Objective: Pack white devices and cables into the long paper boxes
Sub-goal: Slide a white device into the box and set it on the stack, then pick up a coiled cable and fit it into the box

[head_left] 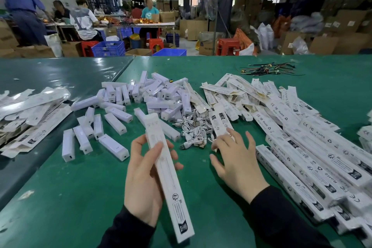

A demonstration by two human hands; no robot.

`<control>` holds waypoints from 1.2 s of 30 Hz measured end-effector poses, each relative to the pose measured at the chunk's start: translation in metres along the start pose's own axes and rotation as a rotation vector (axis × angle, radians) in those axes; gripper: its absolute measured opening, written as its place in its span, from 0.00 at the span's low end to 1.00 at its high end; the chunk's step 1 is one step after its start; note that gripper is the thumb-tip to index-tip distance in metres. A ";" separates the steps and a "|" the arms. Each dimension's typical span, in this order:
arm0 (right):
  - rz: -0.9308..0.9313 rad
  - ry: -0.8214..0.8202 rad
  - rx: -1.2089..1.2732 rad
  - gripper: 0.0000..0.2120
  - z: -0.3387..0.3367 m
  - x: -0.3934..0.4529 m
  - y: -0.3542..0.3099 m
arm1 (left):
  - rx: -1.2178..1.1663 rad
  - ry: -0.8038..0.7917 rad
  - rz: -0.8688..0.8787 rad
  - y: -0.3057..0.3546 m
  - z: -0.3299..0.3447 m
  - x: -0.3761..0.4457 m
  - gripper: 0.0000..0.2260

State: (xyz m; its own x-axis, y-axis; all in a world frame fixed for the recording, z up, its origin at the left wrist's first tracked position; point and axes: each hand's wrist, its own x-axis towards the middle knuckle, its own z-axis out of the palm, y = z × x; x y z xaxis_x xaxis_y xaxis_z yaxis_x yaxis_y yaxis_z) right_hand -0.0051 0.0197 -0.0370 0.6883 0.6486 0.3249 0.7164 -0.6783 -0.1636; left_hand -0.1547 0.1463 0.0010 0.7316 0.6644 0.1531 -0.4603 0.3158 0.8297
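My left hand (145, 177) grips a long white paper box (171, 183) that points away from me, thumb on its top face. My right hand (235, 157) reaches forward with spread fingers and touches the near end of another long paper box (220, 121) lying beside a tangle of white cables (193, 131). Beyond them lies a heap of white devices (157, 94), with more white devices (112, 123) scattered to the left.
Packed long boxes (314, 159) are stacked along the right side of the green table (80, 197). Flat unfolded boxes (237, 90) lie behind the cables, and another pile of boxes (30, 110) sits at the left. Dark wire ties (269, 69) lie at the far right. People work at a distant table.
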 end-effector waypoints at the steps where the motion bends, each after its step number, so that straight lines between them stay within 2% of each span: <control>1: 0.018 0.023 0.004 0.10 -0.001 0.000 0.001 | 0.045 -0.002 0.046 0.000 -0.001 0.001 0.12; 3: 0.013 -0.020 -0.019 0.14 -0.002 0.000 0.003 | 0.186 -0.014 0.179 -0.001 -0.003 0.001 0.12; 6: -0.002 -0.129 -0.047 0.21 0.000 0.000 0.003 | 0.383 -0.050 0.373 -0.002 0.000 -0.003 0.17; 9: 0.000 -0.070 -0.069 0.21 -0.002 0.000 0.002 | 0.447 -0.039 0.397 -0.009 0.001 -0.006 0.25; 11: 0.007 -0.034 -0.103 0.19 -0.005 0.000 0.004 | 0.504 -0.015 0.432 -0.011 0.001 -0.007 0.26; 15: 0.009 0.010 -0.120 0.13 -0.009 0.000 0.006 | 0.591 0.027 0.624 -0.013 0.004 -0.010 0.16; 18: -0.004 0.058 -0.067 0.08 -0.012 -0.001 0.007 | 0.599 0.064 0.769 -0.015 -0.001 -0.009 0.12; 21: -0.026 0.148 0.010 0.04 -0.011 -0.001 0.007 | 0.665 0.024 0.621 -0.017 -0.001 -0.009 0.10; 23: -0.025 0.242 0.204 0.02 -0.013 -0.002 0.003 | 0.690 0.007 0.591 -0.019 0.000 -0.011 0.09; 26: 0.052 0.278 0.772 0.05 -0.024 -0.008 -0.010 | 0.631 0.031 0.580 -0.017 0.000 -0.013 0.09; 28: 0.122 0.185 1.170 0.03 -0.034 -0.012 -0.022 | 0.555 0.044 0.491 -0.014 0.001 -0.012 0.11; 30: 0.166 0.067 1.426 0.03 -0.041 -0.017 -0.034 | 0.482 0.038 0.359 -0.012 0.002 -0.008 0.13; 33: 0.191 0.016 1.542 0.07 -0.044 -0.022 -0.047 | 0.403 0.025 0.212 -0.010 0.003 -0.003 0.19; 36: 0.126 0.038 1.492 0.05 -0.044 -0.024 -0.051 | 0.295 0.071 0.127 -0.010 0.002 -0.001 0.22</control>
State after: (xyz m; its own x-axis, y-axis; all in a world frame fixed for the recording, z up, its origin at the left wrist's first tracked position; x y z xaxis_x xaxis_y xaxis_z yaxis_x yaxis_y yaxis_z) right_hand -0.0633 0.0232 0.0048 0.7662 0.5895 0.2558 0.1243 0.2547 -0.9590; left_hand -0.1497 0.1416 -0.0065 0.6360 0.7345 0.2367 -0.3727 0.0238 0.9276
